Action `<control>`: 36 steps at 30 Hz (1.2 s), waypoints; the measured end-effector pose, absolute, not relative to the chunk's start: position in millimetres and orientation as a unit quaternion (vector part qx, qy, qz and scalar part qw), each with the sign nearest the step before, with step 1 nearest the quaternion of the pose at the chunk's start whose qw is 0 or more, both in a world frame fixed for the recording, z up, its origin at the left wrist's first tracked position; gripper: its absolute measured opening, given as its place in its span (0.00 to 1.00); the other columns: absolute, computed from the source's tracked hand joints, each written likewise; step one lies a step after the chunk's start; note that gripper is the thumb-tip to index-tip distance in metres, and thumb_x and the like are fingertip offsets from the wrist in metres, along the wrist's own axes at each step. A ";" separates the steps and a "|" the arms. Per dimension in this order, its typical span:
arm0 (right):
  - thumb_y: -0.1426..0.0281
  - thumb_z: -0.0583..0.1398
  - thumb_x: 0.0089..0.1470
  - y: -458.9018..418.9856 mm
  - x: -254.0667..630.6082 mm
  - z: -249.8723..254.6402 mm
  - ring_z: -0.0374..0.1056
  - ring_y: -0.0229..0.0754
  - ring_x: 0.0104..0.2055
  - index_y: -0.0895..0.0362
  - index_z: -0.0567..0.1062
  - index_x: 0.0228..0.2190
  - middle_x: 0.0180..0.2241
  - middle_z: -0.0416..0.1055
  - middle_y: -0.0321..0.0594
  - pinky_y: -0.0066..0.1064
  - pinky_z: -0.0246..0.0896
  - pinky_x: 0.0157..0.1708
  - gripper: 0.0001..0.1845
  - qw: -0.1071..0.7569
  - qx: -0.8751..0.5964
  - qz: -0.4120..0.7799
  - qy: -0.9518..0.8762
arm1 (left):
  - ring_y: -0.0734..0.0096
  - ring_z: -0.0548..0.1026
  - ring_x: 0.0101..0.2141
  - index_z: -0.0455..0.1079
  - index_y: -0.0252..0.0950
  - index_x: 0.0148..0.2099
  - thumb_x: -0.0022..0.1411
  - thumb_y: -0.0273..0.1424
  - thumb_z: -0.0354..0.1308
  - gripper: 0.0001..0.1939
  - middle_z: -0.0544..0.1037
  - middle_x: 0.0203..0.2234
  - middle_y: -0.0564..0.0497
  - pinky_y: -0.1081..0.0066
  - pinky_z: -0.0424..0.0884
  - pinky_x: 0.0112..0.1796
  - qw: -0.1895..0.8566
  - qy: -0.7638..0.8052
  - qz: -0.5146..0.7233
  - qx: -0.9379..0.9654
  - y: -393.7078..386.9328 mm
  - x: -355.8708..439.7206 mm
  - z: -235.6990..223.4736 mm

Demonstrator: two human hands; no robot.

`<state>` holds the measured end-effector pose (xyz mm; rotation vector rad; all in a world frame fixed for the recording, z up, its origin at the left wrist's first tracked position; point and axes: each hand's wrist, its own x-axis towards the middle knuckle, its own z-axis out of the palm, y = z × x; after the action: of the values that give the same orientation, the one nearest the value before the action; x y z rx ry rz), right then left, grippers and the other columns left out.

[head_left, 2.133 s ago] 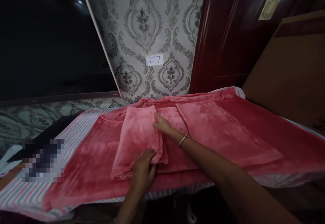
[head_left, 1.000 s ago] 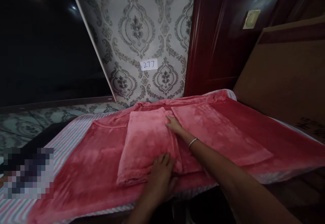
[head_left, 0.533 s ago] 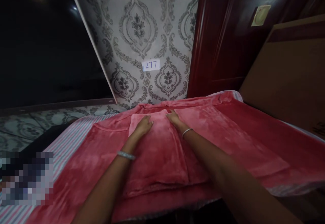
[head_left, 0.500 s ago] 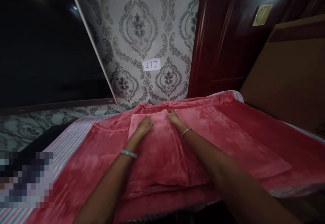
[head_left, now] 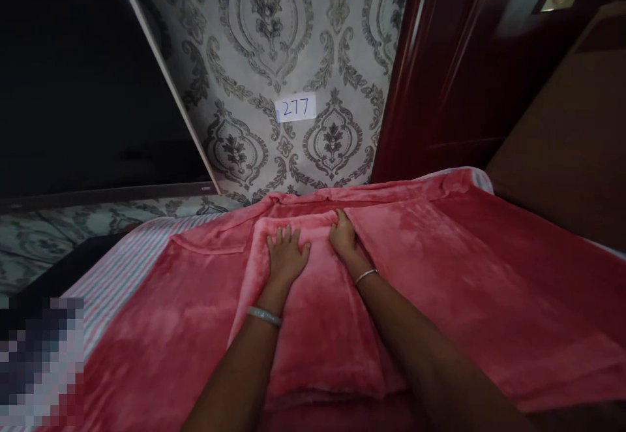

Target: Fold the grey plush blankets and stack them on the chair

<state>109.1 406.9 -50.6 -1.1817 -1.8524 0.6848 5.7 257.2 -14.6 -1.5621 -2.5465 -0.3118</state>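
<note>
A red plush blanket [head_left: 195,327] lies spread over a striped sheet, with a folded section [head_left: 323,327] of it stacked in the middle. My left hand [head_left: 287,252] presses flat near the far end of that folded section, its fingers spread. At the far right corner of the same section, my right hand [head_left: 343,235] grips the edge, fingers curled around the fabric and partly hidden. Each wrist wears a bracelet.
A large dark screen [head_left: 88,92] stands at the left. Patterned wallpaper with a paper label [head_left: 296,107] reading 277 is behind. To the right are a dark red wooden panel [head_left: 440,79] and a cardboard sheet [head_left: 572,138]. Striped sheet [head_left: 117,275] shows at the left.
My left hand has gone from a bent grip at the folded section's far edge to lying flat with fingers spread. My right hand has shifted slightly nearer. The view has tilted down.
</note>
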 end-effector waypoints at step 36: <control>0.58 0.46 0.69 376.3 106.8 -27.7 0.43 0.53 0.73 0.67 0.58 0.68 0.71 0.50 0.55 0.53 0.35 0.70 0.35 0.149 -0.443 0.103 -0.878 | 0.53 0.51 0.71 0.54 0.30 0.72 0.72 0.44 0.39 0.34 0.55 0.71 0.38 0.45 0.48 0.68 0.026 -0.882 -0.048 -0.469 268.7 -43.3 -10.3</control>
<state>106.8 376.3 -27.7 -1.2722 -2.5248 0.2965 -43.3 268.7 -10.3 -1.4478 -2.7248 -0.1497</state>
